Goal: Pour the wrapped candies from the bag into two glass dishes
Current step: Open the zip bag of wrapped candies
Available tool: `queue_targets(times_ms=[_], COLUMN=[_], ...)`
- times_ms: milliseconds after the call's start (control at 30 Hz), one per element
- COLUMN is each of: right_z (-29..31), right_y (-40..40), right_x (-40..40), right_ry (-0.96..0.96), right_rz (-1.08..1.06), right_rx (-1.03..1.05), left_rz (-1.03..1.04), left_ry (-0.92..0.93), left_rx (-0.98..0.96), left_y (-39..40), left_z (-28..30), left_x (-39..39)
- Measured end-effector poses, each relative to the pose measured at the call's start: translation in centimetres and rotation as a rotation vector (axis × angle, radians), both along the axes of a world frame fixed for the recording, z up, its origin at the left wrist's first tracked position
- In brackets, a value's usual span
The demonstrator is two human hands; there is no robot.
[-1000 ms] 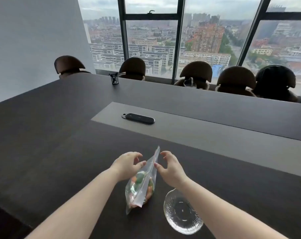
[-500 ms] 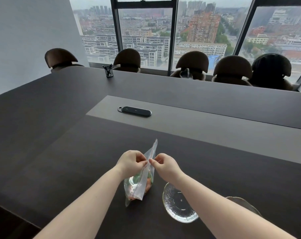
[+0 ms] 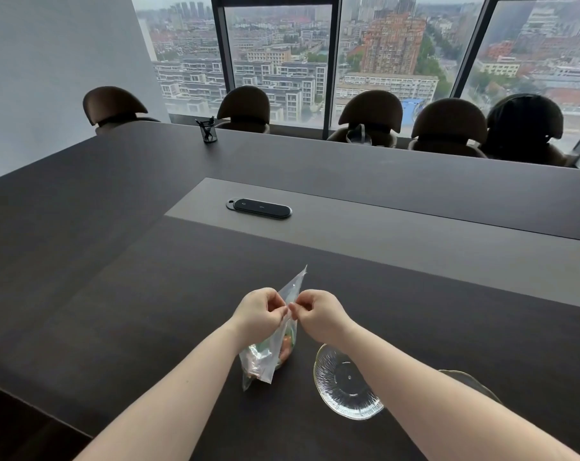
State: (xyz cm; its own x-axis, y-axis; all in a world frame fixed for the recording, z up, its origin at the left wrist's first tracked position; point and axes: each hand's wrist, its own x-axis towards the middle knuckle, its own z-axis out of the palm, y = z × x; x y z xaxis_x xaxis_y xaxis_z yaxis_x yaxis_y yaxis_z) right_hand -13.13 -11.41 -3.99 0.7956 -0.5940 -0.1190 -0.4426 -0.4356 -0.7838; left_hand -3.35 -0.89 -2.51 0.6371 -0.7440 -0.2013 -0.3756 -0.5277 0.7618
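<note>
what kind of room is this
Most likely a high-rise office meeting room: a long dark conference table, a row of chairs along its far side, and tall windows overlooking city buildings.

High-rise office meeting room: long conference table, chairs, city-view windows.

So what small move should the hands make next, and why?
Probably pull the two sides of the bag's top apart. The left hand and the right hand each pinch the top of the bag, which looks closed, with the candies inside. The glass dish beside it holds nothing.
</note>
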Motion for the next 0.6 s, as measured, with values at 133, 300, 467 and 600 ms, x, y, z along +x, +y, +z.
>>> queue_targets(times_ms=[133, 300, 467, 600], right_z=[-0.1, 0.2, 0.9, 1.7], right_y=[-1.2, -3.5, -3.3, -3.6], right_x=[-0.4, -1.5, -1.0, -1.1], right_ry=[0.023, 0.044, -0.082, -0.188], right_rz=[-0.059, -0.225, -0.289, -0.302], right_rx=[-0.045, 0.002, 0.224, 0.328], left_rz=[0.08, 0.175, 0.172, 0.165], left_ry=[-0.182, -0.211, -0.056, -0.006], left_rx=[0.057, 0.095, 0.03, 0.112], left_y=[0.1, 0.9, -0.1, -0.8], left_z=[1.0, 1.6, 2.3, 2.6], left_x=[1.3, 3.3, 2.2, 2.2])
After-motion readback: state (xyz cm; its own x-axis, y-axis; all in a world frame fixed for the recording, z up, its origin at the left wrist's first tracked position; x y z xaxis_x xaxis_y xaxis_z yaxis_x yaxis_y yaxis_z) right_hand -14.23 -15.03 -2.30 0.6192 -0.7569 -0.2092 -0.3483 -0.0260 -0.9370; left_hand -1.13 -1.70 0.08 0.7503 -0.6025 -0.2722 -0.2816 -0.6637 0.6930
